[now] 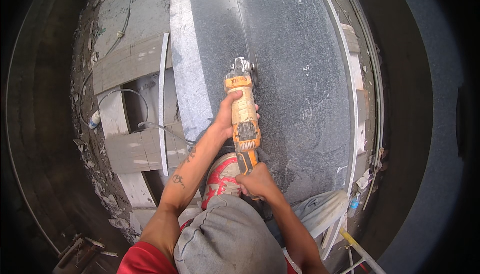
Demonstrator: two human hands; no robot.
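An orange angle grinder [243, 106] lies lengthwise in front of me, its body dusted pale. My left hand [227, 114] wraps round the middle of its body, thumb on top. Around the rear handle, my right hand [258, 180] is closed. The grinder's disc [254, 71] stands on edge at the right of its head, seen almost side-on, and meets the dark grey stone slab [300, 119]. A thin straight line [239, 9] runs on the slab from the disc toward the far edge.
Left of the slab are wooden boards [135, 151], a narrow pale strip [163, 104] and a looping cable [131, 19] with a taped joint [95, 119]. My red-and-white shoe [223, 176] is beside the grinder. A plastic bottle [354, 201] and a yellow-ended metal frame [350, 239] are at the lower right.
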